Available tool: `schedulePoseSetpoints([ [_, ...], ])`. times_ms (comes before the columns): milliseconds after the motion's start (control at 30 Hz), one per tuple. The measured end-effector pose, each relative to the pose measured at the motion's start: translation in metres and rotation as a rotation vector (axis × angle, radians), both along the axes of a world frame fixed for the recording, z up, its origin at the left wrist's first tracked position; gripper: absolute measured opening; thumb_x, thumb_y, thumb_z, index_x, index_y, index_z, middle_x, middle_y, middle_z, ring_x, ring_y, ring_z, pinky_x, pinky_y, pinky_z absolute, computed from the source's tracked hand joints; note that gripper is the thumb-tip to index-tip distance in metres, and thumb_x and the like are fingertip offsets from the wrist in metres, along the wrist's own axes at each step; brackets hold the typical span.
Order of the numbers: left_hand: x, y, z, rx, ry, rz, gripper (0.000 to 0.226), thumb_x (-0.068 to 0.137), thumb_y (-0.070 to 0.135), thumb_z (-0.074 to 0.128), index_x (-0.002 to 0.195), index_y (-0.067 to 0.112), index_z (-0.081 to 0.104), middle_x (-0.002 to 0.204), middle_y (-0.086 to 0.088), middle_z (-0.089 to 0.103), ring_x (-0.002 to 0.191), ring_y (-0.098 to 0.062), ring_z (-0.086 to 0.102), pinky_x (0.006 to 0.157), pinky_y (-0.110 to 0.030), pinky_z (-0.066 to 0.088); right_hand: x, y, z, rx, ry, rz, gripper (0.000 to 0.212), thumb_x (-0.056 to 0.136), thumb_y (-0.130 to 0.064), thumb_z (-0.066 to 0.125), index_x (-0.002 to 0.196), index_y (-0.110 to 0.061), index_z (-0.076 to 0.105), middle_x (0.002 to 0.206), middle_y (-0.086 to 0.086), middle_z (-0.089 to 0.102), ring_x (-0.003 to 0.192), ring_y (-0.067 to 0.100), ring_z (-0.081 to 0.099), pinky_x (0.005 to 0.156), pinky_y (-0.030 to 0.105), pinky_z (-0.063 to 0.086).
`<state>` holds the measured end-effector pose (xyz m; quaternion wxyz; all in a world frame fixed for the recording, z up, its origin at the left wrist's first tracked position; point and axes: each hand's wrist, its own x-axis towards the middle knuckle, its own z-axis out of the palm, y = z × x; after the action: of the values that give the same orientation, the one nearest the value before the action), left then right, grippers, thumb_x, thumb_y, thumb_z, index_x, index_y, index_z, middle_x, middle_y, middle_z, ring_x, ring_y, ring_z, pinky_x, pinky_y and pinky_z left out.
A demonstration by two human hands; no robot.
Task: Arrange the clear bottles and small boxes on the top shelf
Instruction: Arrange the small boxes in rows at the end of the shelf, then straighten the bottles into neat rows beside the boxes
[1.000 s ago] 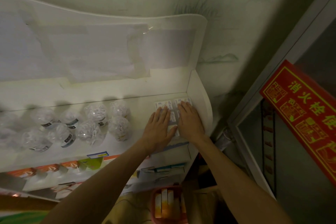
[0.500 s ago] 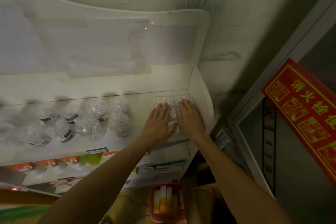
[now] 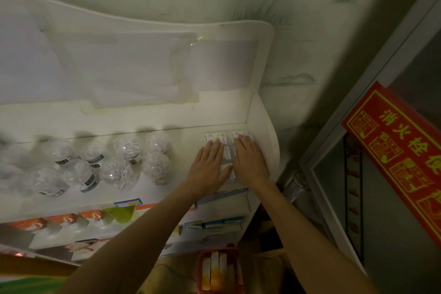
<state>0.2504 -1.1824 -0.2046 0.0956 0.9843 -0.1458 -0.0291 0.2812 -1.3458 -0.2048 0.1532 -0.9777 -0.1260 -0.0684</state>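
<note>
Hands (image 3: 208, 167) unmoved, half-hiding small boxes (image 3: 214, 138)

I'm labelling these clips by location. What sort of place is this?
Probably a small pharmacy or shop: a white shelf stocked with clear plastic bottles, small white boxes in rows, and orange packets below.

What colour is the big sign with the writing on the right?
Red, with yellow-green writing and borders. The sign shows in the head view, the only one.
</note>
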Motion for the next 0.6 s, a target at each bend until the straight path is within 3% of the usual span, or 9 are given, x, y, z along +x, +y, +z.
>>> schedulePoseSetpoints([
  [133,0.002,0.002,0.004,0.019,0.023,-0.021,0.08,0.098,0.063,0.005,0.156,0.011,-0.009,0.164,-0.007,-0.017,0.149,-0.022,-0.021,0.124,-0.041,-0.004,0.0,-0.001,0.005,-0.042,-0.001,0.02,0.062,0.101,-0.021,0.046,0.155,-0.007,0.019,0.163,0.01,0.016,0.151,0.024,0.011,0.124,0.036,0.009],
  [267,0.002,0.003,0.012,0.025,0.065,-0.042,0.079,0.099,0.063,0.008,0.156,0.01,-0.009,0.164,-0.008,-0.016,0.15,-0.022,-0.02,0.124,-0.041,-0.005,0.002,0.0,0.008,-0.085,0.009,0.034,0.059,0.102,-0.023,0.04,0.155,-0.007,0.019,0.163,0.011,0.017,0.151,0.025,0.011,0.123,0.037,0.009],
  [433,0.006,0.007,0.018,-0.055,0.098,-0.006,0.078,0.1,0.064,0.01,0.157,0.014,-0.007,0.165,-0.003,-0.012,0.151,-0.018,-0.015,0.119,-0.033,-0.009,0.007,-0.002,0.005,-0.141,0.052,0.066,0.064,0.101,-0.03,0.046,0.154,-0.005,0.022,0.162,0.012,0.02,0.15,0.026,0.014,0.123,0.04,0.013],
  [600,0.002,0.02,0.046,-0.114,0.003,0.034,0.075,0.101,0.06,0.018,0.158,0.013,0.003,0.166,-0.005,-0.004,0.152,-0.019,-0.005,0.12,-0.033,-0.002,0.004,-0.003,0.017,-0.024,0.072,0.048,0.054,0.102,-0.021,0.042,0.152,-0.005,0.028,0.159,0.012,0.027,0.149,0.026,0.02,0.123,0.038,0.016],
])
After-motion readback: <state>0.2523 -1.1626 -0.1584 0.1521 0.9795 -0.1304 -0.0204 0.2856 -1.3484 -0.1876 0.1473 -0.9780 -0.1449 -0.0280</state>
